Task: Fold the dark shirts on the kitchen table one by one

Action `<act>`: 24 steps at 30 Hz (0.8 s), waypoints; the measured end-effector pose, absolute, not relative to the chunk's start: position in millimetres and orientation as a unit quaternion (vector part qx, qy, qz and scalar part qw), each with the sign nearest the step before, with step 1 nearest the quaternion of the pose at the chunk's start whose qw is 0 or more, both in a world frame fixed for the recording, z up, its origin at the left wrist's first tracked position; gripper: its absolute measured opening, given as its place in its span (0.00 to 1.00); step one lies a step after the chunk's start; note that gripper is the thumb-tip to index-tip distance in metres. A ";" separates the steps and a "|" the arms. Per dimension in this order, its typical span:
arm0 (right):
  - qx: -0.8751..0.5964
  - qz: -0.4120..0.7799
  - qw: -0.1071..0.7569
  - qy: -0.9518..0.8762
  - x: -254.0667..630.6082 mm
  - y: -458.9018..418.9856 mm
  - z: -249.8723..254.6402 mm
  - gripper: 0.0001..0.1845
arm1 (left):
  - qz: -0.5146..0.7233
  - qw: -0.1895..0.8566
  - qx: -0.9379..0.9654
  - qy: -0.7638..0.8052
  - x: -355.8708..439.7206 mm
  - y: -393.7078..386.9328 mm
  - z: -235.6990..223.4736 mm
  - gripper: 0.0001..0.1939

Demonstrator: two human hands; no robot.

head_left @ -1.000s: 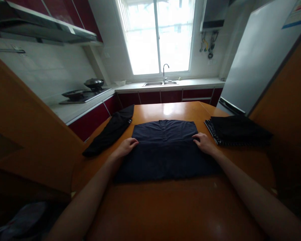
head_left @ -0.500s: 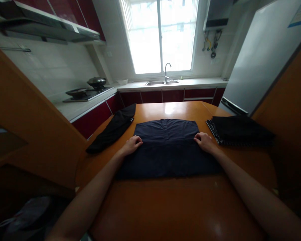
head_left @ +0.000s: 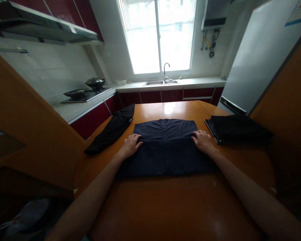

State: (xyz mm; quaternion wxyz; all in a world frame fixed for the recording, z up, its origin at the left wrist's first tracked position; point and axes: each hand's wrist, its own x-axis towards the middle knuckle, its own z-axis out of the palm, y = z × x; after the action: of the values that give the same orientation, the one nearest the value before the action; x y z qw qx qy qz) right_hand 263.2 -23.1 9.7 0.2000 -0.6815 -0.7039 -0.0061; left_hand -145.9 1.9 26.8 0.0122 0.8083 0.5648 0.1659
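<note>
A dark blue folded garment (head_left: 165, 150) lies flat in the middle of the orange wooden table (head_left: 170, 207). My left hand (head_left: 130, 144) rests on its left edge, fingers curled down onto the cloth at the fold line. At the garment's right edge my right hand (head_left: 202, 141) presses on the same fold line with its fingers bent onto the fabric. Whether either hand pinches the cloth or only presses on it is not clear.
A black rolled garment (head_left: 110, 132) lies at the table's left edge. A stack of folded dark clothes (head_left: 237, 134) sits at the right. Beyond the table are a counter with a stove and wok (head_left: 94, 83), a sink (head_left: 163, 82) under the window, and a refrigerator (head_left: 256, 63).
Both hands have slid slightly inward and forward along the fold line of the blue garment. The garment's near part looks a little shorter. The view has shifted slightly.
</note>
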 end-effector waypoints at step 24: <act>-0.545 0.043 0.150 -0.824 221.5 -94.3 -16.1 0.35 | 0.058 0.083 0.947 0.304 -60.4 -102.4 18.0 0.47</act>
State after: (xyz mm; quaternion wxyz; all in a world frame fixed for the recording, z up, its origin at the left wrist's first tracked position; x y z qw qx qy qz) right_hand 221.5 -94.3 -16.1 0.1504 -0.5446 -0.8240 0.0432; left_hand -60.4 -102.4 18.0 0.0833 0.9471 0.3043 0.0580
